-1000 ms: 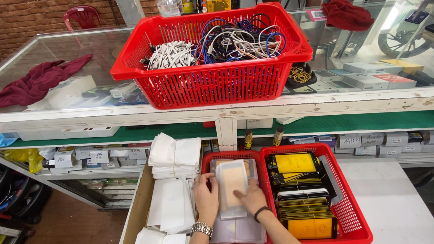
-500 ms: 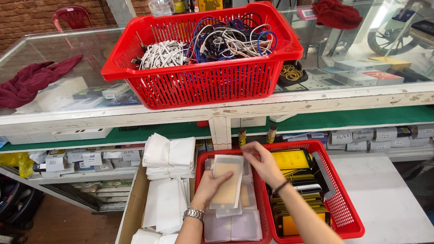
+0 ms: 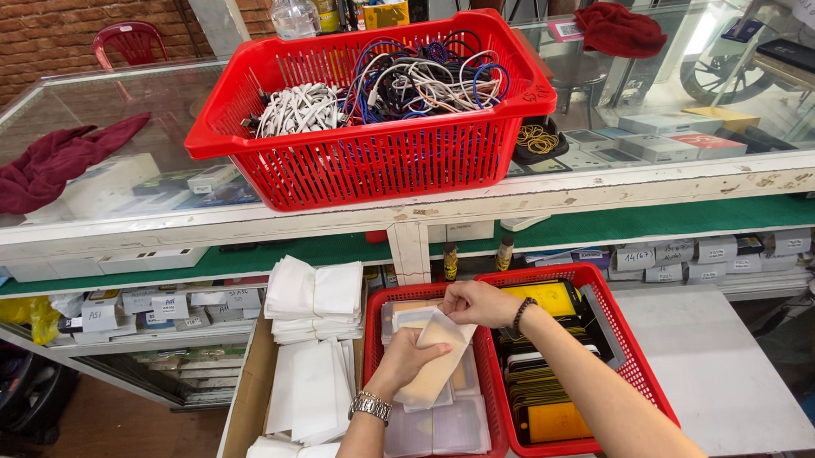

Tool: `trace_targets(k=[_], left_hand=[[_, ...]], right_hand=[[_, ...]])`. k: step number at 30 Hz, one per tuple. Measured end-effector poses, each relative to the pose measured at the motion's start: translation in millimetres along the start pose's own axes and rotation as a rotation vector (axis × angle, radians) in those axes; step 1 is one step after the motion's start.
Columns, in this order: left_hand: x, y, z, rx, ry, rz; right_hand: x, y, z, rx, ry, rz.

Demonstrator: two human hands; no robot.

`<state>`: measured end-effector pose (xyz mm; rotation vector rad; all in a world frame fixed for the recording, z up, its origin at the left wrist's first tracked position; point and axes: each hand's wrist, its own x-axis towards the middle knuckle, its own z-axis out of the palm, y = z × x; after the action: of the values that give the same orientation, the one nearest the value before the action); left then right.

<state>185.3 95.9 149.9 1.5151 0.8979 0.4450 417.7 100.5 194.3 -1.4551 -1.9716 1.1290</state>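
I am holding a pale, flat pouch (image 3: 438, 362) between both hands over the left of two low red trays (image 3: 374, 347). My left hand (image 3: 405, 361), with a metal watch at the wrist, is closing its grip on the pouch's lower half, fingers curled over its face. My right hand (image 3: 476, 302), a dark band on its wrist, is pinching the pouch's top edge, its grip clenched tight. Under the pouch, more clear and pale pouches (image 3: 436, 427) are lying flat in that tray. The right tray (image 3: 636, 366) is holding black and yellow flat packs standing in rows. Just left of the trays, stacks of white paper sleeves (image 3: 314, 299) are sitting in a cardboard box (image 3: 249, 400). Above me on the glass bench (image 3: 96, 134), a big red basket (image 3: 376, 156) is carrying tangled white, blue and black cables. A dark red cloth (image 3: 37, 169) is lying on the glass at the left, another (image 3: 620, 27) at the right. Small white labelled boxes (image 3: 697, 251) are lining the shelf beneath.
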Motion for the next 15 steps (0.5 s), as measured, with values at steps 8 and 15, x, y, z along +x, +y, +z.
trace_targets(k=[8,15], left_hand=[[-12.6,-11.7,-27.0,-0.014,0.12,-0.179],[-48.9,-83.0,-87.6,0.026,0.861,-0.094]], right_hand=[[-61.6,90.2,-66.9,0.689,0.818,0.363],[-93.5,152.5,-26.6,0.126,1.296,0.615]])
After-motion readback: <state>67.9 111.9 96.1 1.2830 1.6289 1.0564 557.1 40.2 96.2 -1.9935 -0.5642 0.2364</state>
